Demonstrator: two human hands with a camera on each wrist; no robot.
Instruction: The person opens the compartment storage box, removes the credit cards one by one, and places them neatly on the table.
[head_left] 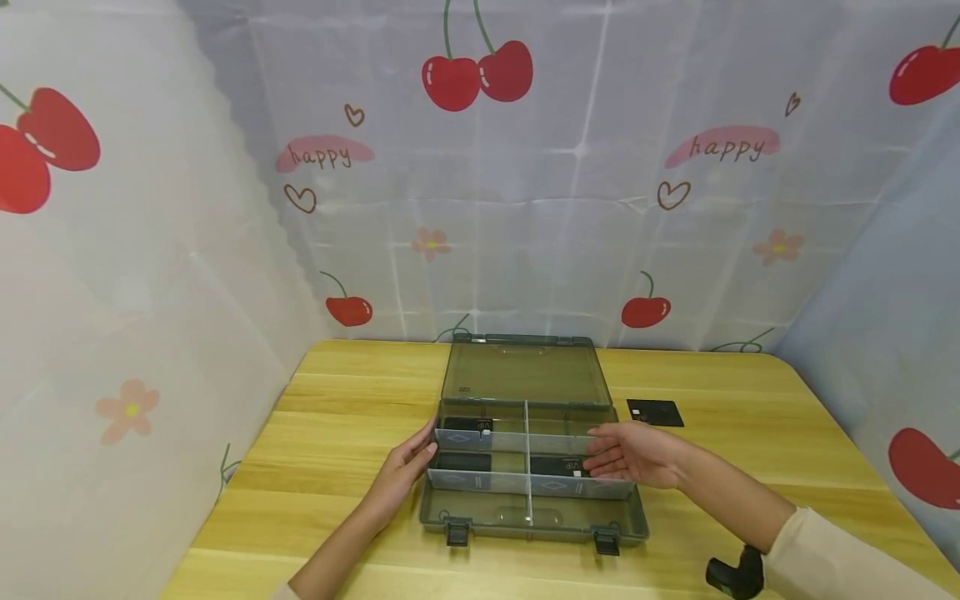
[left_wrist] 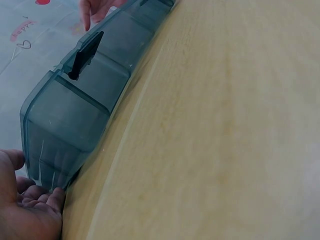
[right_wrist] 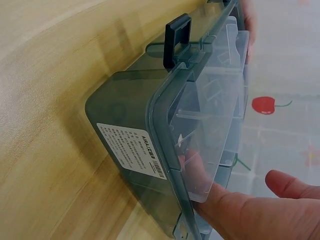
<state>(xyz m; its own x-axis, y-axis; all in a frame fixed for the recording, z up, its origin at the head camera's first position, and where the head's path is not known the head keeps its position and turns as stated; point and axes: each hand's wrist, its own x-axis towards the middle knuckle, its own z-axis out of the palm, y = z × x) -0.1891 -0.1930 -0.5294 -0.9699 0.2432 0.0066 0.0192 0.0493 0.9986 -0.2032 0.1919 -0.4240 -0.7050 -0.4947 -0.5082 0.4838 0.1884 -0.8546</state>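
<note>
An open storage box (head_left: 525, 500) is sitting on the wooden table (head_left: 337, 433), its lid (head_left: 525, 375) lying tilted back behind both hands. The left hand (head_left: 405, 471) is resting against the box's left wall with its fingers straight, gripping nothing; the left wrist view is showing the fingertips (left_wrist: 47, 197) touching the box (left_wrist: 80, 115) at its corner. The right hand (head_left: 637, 454) is reaching in over the right rim, fingers extended and relaxed, lying on the clear divider tray (head_left: 525, 462). The right wrist view is showing the thumb pressing the tray (right_wrist: 215, 120) edge. Black cards (head_left: 551, 467) are lying in compartments just beside the right fingertips. Another black card (head_left: 655, 412) is lying on the table just beyond the right hand.
</note>
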